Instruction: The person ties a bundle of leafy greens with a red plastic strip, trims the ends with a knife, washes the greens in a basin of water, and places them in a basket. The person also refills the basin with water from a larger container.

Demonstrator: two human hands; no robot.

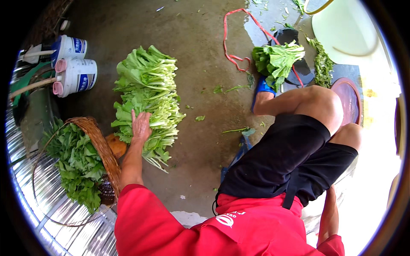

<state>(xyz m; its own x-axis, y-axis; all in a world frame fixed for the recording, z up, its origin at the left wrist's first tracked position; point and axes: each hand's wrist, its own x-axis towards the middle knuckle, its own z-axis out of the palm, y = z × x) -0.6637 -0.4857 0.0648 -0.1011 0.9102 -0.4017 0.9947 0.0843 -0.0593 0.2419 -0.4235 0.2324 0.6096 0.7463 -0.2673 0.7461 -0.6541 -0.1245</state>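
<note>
A long row of leafy greens with pale stems [149, 85] lies on the wet concrete floor, leaves to the left and stems to the right. My left hand [141, 126] rests on the nearer part of this row, fingers apart over the leaves and stems. Behind my thigh my right forearm [329, 213] runs out of sight, so the right hand is hidden. A smaller bunch of greens [279, 59] sits by my blue slipper [265, 86], partly over a dark round object.
A wicker basket [102, 149] full of darker leaves stands at the left, below two white buckets [77, 77]. Red strap [226, 38] loops across the floor. Wilted greens [322, 64], a pale tub [346, 30] and a reddish basin [358, 100] are at the right.
</note>
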